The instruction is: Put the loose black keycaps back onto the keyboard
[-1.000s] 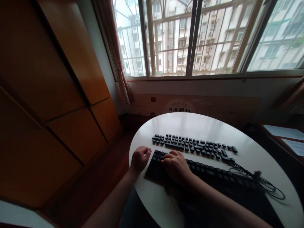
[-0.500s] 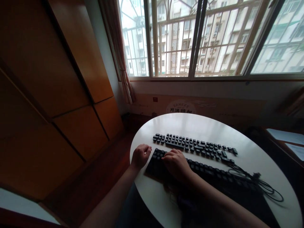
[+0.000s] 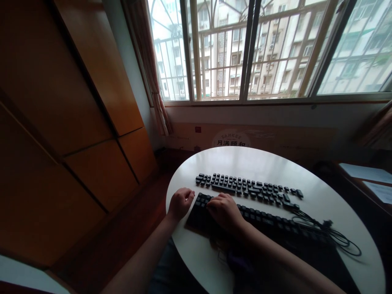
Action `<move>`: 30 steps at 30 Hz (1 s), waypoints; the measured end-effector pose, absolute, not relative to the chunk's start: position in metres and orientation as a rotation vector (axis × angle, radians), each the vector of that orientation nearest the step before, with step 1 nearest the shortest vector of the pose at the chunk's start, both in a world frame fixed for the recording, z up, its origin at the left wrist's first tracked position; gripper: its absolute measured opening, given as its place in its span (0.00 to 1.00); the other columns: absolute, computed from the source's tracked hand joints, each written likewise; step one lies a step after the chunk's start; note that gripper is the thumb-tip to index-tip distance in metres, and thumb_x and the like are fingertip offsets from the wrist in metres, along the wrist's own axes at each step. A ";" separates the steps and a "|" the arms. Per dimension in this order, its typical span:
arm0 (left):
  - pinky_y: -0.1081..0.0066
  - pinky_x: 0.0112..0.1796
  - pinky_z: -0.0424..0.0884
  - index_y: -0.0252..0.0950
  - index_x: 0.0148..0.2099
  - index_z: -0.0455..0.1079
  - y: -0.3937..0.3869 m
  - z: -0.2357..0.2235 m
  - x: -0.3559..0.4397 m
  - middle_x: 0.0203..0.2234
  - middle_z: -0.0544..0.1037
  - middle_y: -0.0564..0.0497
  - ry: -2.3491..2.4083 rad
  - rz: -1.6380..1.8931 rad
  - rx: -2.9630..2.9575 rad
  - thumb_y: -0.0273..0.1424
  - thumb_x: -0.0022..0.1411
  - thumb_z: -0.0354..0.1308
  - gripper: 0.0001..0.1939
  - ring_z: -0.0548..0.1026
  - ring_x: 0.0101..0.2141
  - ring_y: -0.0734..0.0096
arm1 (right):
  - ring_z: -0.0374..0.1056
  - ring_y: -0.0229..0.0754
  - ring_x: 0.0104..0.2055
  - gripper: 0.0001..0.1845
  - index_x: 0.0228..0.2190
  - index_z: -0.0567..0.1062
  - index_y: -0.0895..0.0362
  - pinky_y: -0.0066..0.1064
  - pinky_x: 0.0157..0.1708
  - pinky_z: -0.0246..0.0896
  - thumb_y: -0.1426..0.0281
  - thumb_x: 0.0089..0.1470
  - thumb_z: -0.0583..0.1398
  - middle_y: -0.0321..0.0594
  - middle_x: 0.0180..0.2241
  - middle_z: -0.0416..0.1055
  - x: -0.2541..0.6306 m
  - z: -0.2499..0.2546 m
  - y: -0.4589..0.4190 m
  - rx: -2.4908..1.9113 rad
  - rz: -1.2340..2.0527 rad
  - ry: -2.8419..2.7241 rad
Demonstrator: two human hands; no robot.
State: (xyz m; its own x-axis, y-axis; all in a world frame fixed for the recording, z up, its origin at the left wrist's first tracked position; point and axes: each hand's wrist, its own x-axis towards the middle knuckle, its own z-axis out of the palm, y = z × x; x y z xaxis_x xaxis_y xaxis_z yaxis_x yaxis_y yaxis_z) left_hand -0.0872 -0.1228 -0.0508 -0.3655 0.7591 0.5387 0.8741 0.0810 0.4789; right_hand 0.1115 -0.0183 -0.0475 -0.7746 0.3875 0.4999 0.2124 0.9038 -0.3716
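Observation:
A black keyboard (image 3: 196,218) lies across the white round table (image 3: 185,173), with rows of keycaps along its far side and a bare dark stretch nearer me. My right hand (image 3: 225,209) rests over its left part, fingers curled down and pressed together; what they grip, if anything, is hidden beneath them. Beside the keyboard's left end, my left hand (image 3: 181,202) is closed, thumb against the fingers, and I cannot see what is inside. Behind the keyboard, loose black keycaps (image 3: 254,189) lie in rows on the tabletop.
A coiled black cable (image 3: 339,236) lies at the right of the table. Something purple (image 3: 240,260) sits in shadow near the table's front edge. Wooden cabinets (image 3: 92,122) stand on the left, a barred window (image 3: 220,61) is ahead, and papers (image 3: 367,173) lie at the right.
The whole view has shifted slightly to the left. Both hands keep nearly the same pose and place relative to the keyboard.

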 end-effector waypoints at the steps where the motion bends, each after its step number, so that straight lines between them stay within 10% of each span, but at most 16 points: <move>1: 0.67 0.36 0.67 0.38 0.28 0.70 -0.123 -0.051 -0.088 0.26 0.76 0.49 -2.197 -1.157 -1.674 0.35 0.68 0.50 0.17 0.73 0.30 0.64 | 0.71 0.43 0.39 0.07 0.31 0.84 0.49 0.35 0.47 0.60 0.71 0.56 0.64 0.35 0.33 0.82 0.111 -0.048 -0.018 -0.428 0.400 -2.476; 19: 0.67 0.34 0.66 0.38 0.26 0.68 -0.120 -0.051 -0.087 0.24 0.74 0.50 -2.194 -1.154 -1.698 0.35 0.68 0.50 0.18 0.72 0.29 0.65 | 0.66 0.39 0.32 0.12 0.27 0.81 0.52 0.29 0.38 0.60 0.75 0.60 0.61 0.34 0.28 0.79 0.108 -0.042 -0.021 -0.331 0.355 -2.584; 30: 0.67 0.34 0.66 0.38 0.26 0.67 -0.123 -0.051 -0.084 0.24 0.74 0.50 -2.192 -1.131 -1.699 0.34 0.68 0.49 0.17 0.72 0.30 0.65 | 0.67 0.51 0.54 0.12 0.35 0.84 0.49 0.43 0.53 0.60 0.73 0.51 0.63 0.39 0.50 0.77 0.117 -0.038 -0.023 -0.434 0.377 -2.587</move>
